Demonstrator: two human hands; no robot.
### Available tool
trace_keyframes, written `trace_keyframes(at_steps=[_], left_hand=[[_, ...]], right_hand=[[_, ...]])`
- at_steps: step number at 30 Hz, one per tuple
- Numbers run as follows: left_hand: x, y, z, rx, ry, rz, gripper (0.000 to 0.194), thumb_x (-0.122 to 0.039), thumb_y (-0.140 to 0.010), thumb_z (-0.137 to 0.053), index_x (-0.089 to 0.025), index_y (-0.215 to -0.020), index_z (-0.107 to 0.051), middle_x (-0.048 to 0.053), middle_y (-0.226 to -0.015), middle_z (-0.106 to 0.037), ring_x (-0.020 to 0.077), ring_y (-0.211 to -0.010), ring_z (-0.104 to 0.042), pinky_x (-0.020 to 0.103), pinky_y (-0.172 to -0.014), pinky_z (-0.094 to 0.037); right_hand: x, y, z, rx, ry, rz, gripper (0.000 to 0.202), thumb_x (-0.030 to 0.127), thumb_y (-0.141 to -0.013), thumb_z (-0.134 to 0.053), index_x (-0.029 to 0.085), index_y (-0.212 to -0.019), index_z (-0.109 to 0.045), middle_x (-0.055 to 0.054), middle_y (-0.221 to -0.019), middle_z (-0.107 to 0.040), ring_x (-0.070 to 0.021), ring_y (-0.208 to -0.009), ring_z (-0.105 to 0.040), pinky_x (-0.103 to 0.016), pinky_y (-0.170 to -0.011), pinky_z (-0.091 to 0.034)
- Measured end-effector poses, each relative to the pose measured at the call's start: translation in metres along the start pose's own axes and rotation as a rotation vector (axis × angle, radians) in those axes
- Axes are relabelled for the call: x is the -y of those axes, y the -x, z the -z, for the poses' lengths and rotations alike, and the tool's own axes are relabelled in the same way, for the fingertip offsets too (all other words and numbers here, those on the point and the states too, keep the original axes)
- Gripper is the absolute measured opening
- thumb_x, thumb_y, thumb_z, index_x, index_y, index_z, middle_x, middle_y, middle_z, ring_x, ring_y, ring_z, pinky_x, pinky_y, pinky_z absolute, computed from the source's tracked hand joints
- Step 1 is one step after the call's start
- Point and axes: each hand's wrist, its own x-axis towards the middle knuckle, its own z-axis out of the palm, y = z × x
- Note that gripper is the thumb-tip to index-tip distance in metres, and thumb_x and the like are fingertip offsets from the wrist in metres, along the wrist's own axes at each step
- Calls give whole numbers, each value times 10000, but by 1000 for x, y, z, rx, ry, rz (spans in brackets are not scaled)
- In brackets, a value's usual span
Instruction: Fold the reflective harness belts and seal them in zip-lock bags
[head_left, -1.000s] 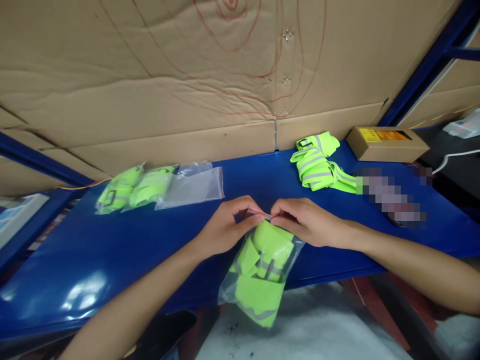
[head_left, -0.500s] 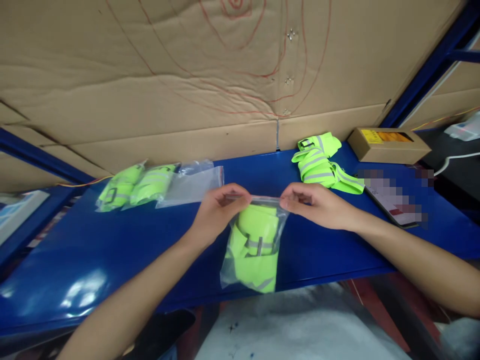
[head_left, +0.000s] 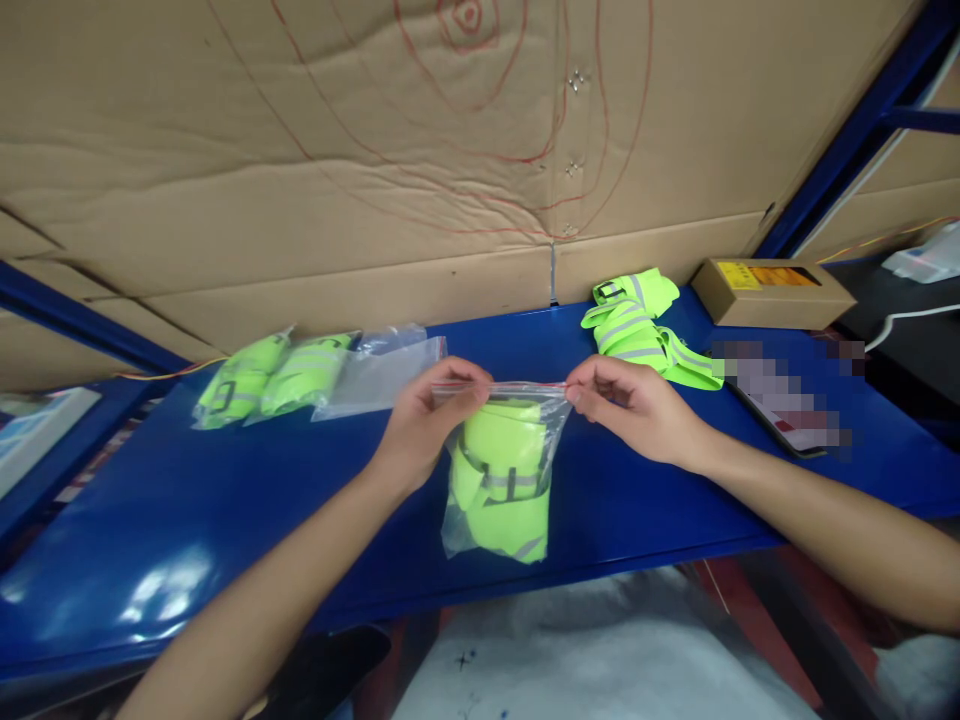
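Observation:
A clear zip-lock bag hangs between my hands near the table's front edge. Inside it lies a folded neon-yellow reflective strap with grey stripes and a dark buckle. My left hand pinches the bag's top edge at its left part, thumb against fingers. At the right end of the red-lined zip strip, my right hand pinches the corner between thumb and fingertips. The strip is stretched straight between both hands. Whether the zip is fully pressed closed, I cannot tell.
On the blue table, two filled bags of neon straps lie at the back left beside flat clear bags. Loose neon straps, a cardboard box and a partly blurred phone-like object are at the right. A cardboard wall stands behind.
My right hand has shifted slightly outward along the bag's top, and more of the zip strip shows between my hands. The bag has risen a little in view.

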Motion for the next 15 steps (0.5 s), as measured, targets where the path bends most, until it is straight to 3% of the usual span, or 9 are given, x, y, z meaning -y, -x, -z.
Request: trace_keyframes(at_steps=[3,6,10,15], left_hand=[[-1,-2,-2,87,62,197,319,-426,-733,-860,-190,-879,-702,19,-875,-685,142,-755,-597,249,-676,-441],[0,-3,-4,103,51,297,355,-412,-688,-893,-178,-906,-739,26,-839,-711,144,-729,-608,251,-673,-441],[2,-3,-5,79,4,268,344,-416,-686,-899,-186,-907,-771,35,-866,-743,149,-757,-627,247,-689,-443],[3,0,-7,135,-84,210,309,-439,-726,-871,-205,-905,-777,36,-906,-762,166,-795,-652,251,-705,-467]], right_hand=[[-1,1,0,-7,121,70,184,347,-981,-589,195,-878,-587,16,-720,-534,-117,-653,-470,-247,-599,-383],[-2,0,1,-8,163,80,163,311,-958,-600,197,-846,-566,24,-704,-518,-115,-643,-457,-246,-594,-370],[-5,-4,0,7,78,10,189,361,-957,-602,187,-882,-610,11,-726,-549,-125,-666,-484,-250,-599,-382],[-6,-3,-3,37,19,-56,197,366,-937,-617,186,-857,-603,25,-695,-507,-115,-637,-445,-244,-576,-361]])
